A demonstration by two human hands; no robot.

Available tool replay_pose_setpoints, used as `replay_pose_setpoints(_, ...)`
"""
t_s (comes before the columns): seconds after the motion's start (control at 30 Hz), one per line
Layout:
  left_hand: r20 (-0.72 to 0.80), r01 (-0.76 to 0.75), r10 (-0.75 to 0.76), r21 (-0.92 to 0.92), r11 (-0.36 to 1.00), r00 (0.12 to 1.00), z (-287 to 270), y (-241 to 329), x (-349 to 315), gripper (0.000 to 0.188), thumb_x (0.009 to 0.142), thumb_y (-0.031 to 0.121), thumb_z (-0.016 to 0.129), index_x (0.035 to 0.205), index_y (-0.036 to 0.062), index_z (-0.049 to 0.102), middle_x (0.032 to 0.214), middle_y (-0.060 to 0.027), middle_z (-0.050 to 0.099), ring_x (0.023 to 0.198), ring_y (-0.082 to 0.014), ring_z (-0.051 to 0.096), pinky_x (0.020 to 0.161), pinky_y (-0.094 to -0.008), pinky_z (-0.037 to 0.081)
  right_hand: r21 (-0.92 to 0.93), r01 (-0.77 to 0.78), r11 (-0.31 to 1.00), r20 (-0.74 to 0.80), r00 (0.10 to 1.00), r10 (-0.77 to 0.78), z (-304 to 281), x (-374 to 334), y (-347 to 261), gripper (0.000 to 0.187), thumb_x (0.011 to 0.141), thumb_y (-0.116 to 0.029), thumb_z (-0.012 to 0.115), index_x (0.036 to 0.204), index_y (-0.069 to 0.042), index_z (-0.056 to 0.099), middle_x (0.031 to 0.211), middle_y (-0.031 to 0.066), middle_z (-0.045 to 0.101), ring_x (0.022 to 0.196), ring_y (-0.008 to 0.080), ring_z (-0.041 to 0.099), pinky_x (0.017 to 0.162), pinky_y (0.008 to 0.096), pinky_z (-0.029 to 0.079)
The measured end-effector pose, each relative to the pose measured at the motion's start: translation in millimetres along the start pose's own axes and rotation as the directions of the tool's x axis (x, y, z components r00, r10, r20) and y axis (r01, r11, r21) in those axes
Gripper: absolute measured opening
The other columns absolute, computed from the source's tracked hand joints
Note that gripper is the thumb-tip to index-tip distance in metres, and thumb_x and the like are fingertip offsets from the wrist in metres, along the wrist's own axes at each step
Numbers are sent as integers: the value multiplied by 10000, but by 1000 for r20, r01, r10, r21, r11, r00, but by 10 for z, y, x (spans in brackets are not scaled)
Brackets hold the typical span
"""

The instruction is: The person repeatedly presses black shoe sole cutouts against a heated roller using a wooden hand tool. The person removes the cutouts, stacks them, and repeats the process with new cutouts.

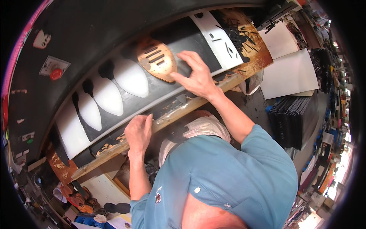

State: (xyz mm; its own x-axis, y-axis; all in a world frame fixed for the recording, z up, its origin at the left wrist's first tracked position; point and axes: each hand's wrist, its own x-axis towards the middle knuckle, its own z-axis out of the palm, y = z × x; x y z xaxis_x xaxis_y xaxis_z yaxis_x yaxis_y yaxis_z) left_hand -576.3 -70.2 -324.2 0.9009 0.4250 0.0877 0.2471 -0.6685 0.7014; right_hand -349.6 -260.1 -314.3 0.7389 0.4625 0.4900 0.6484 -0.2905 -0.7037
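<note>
A copper-coloured, sole-shaped cutting die [157, 61] with several slots lies on a black sheet [188, 42]. My right hand [197, 75] is at the die's right side, fingers spread, the thumb at its near edge. My left hand [138, 133] is loosely closed over the bench's front edge, nothing visible in it. Left of the die, several pointed sole-shaped openings in the sheet, such as this cutout [131, 78], show the white board [70, 131] beneath. Their narrow ends run into shadow under the machine.
A dark machine body [87, 30] with a red push button [56, 74] overhangs the bench. Thin black offcuts [246, 40] litter its right end. A worn front rail [167, 118] borders it. Stacked black sheets [291, 122] and white sheets [289, 74] are at the right.
</note>
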Motion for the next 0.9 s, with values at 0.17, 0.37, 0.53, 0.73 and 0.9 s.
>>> replay_pose_setpoints(0.17,-249,-278,231,-175,944,941,107,-264,732,250,1037,66,653,1268,-12,706,1253,-235,734,1179,-413,705,1007,-445,558,-315,69,947,251,968,13,860,130,-114,974,695,-403,898,1506,8,552,1525,413,423,1334,566,481,1161,545,440)
replay_pose_setpoints(0.37,-126,-344,376,219,913,918,525,-614,1180,406,1013,46,623,1408,-45,634,1548,-236,581,1508,-402,482,1260,-548,359,-184,-18,983,329,941,79,856,-23,-61,925,662,-353,874,1487,-21,622,1581,343,446,1411,484,471,1204,497,422)
replay_pose_setpoints(0.53,-107,-338,363,202,919,925,492,-538,1187,482,997,159,710,1415,-64,620,1511,-267,599,1473,-439,508,1244,-557,372,495,-454,741,428,870,247,452,151,87,901,751,-196,880,1541,69,536,1620,176,479,1463,256,502,1248,374,363)
replay_pose_setpoints(0.73,58,-245,281,-347,906,958,627,89,961,727,922,341,855,1449,-70,569,1327,-266,685,1207,-405,677,1061,-473,529,677,-497,543,409,867,283,467,120,118,871,802,-120,851,1557,109,483,1529,184,552,1395,266,546,1203,396,417)
replay_pose_setpoints(0.9,187,55,113,-711,701,976,757,161,924,454,1013,209,773,1361,-58,651,1101,-159,751,992,-231,720,895,-343,567,705,-519,483,400,854,333,428,114,139,870,814,-159,801,1576,97,468,1481,174,603,1334,219,583,1163,344,432)
